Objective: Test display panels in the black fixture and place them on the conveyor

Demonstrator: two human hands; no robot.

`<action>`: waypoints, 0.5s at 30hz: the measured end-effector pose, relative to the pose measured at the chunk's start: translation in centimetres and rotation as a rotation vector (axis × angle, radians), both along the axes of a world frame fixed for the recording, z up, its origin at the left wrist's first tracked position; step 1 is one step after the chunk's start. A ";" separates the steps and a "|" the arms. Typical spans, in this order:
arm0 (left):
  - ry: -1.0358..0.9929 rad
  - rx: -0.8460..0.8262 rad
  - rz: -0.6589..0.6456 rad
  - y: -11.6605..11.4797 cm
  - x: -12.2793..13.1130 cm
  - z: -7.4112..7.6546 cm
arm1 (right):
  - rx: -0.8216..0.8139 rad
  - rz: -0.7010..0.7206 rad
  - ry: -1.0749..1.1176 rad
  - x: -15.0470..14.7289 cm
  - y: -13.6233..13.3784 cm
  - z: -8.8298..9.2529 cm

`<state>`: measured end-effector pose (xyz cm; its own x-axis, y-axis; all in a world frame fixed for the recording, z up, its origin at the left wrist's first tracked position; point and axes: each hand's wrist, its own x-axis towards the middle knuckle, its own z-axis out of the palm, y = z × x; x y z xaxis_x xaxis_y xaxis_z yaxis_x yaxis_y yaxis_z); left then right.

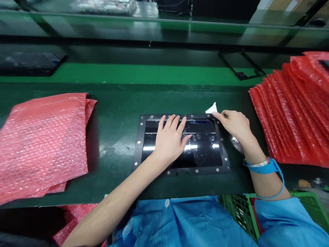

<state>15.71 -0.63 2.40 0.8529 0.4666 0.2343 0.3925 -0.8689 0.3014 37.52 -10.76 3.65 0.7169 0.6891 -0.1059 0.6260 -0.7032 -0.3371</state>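
Observation:
A flat black display panel (203, 156) lies on the dark green bench, its dark border dotted with several small round silvery spots. Across the glass rests my left hand (169, 140), palm down with the fingers stretched toward the upper edge. At the panel's upper right corner is my right hand (234, 124), its fingers curled and a fingertip touching the corner. Whatever may be between these fingers is hidden. A crumpled white scrap (211, 108) sits just behind that corner, beside the fingertip. Light reflections and small marks show on the glass.
Pink bubble-wrap bags (48, 144) lie at left; a thick stack of red bubble-wrap bags (288, 116) is at right. Behind are a black frame (241, 73), another dark panel (28, 65) and a raised shelf (144, 20). A green crate (238, 212) stands below the bench edge.

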 end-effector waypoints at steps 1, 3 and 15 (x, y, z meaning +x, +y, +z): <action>0.003 0.000 0.018 0.4 0.1 0.0 | 0.033 -0.014 0.022 0.1 -0.1 0.0; -0.017 -0.014 0.044 1.0 0.3 0.1 | 0.081 -0.019 0.060 0.2 -0.1 0.1; -0.653 -0.256 0.253 3.7 -3.6 3.0 | 0.707 -0.042 0.902 -2.8 0.3 -1.0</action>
<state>12.08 3.08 5.44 0.4364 0.7383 0.5143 0.2426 -0.6470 0.7229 34.67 -10.44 2.67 0.6002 0.7766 -0.1916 -0.0633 -0.1926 -0.9792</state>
